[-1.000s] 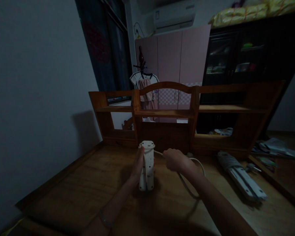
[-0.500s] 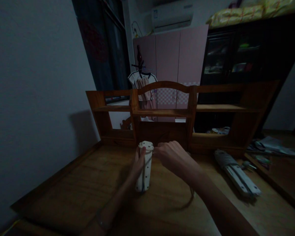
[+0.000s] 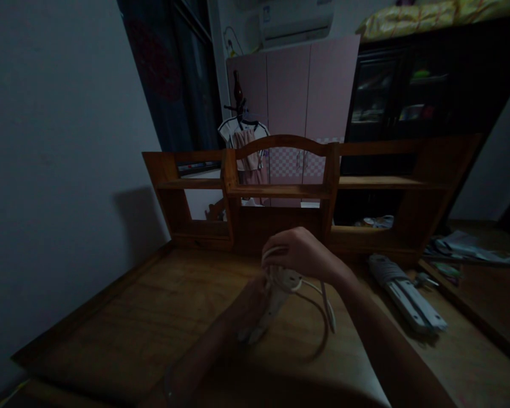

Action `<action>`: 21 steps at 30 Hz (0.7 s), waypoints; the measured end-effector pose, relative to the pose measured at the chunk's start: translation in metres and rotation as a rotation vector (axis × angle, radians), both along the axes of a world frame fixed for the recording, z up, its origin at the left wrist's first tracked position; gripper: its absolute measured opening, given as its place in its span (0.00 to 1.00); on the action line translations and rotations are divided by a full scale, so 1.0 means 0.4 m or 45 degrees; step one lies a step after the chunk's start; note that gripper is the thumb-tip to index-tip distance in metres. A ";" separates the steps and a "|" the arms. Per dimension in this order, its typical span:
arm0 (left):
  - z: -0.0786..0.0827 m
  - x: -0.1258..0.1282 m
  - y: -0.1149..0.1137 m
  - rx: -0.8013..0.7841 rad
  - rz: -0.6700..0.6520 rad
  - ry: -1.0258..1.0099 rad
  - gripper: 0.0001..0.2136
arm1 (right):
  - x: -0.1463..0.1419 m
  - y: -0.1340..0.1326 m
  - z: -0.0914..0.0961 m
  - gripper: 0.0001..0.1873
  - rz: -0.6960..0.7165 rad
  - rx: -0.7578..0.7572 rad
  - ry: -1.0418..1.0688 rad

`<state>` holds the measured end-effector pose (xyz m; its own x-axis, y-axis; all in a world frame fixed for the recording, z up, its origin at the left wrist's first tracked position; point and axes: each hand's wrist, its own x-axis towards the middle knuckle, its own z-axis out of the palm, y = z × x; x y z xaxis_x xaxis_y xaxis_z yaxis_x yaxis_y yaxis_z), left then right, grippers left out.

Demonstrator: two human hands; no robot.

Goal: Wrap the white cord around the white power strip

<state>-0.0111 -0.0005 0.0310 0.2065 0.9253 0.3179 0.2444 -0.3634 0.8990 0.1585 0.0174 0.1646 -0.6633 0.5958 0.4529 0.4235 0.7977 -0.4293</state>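
Observation:
A white power strip [image 3: 267, 317], blurred by motion, is tilted over the wooden desk with my left hand [image 3: 249, 300] wrapped round its upper part. Above its top end, my right hand [image 3: 300, 249] is closed on the white cord [image 3: 276, 250]. Part of the cord loops at the strip's top, and a loose length hangs down on the right toward the desktop. My right fingertips are partly hidden behind the hand.
Another white power strip [image 3: 412, 303], its cord wound round one end, lies on the right with its plug [image 3: 425, 279] beside it. A wooden shelf unit [image 3: 280, 191] stands along the desk's back. A wall [image 3: 68, 170] bounds the left side.
The power strip has tilted from nearly upright, its top swinging right. My right hand has risen slightly over the strip, drawing a cord loop round its top. The camera view has shifted slightly.

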 end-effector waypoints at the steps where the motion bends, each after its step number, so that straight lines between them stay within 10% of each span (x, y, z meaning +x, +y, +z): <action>1: 0.005 0.002 -0.007 0.005 -0.047 0.046 0.20 | 0.005 0.015 -0.005 0.06 0.017 -0.095 0.075; 12: 0.005 -0.007 0.006 -0.052 -0.046 0.003 0.22 | 0.019 0.193 -0.150 0.24 0.147 -0.709 0.266; 21: -0.013 -0.021 0.079 -0.392 -0.027 -0.479 0.24 | -0.014 0.266 -0.262 0.18 -0.119 -0.385 -0.264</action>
<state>-0.0194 0.0310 0.0258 0.1494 0.9850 0.0862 -0.1227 -0.0681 0.9901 0.1529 0.1240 0.0596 -0.6587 0.7445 0.1089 0.5914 0.6018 -0.5367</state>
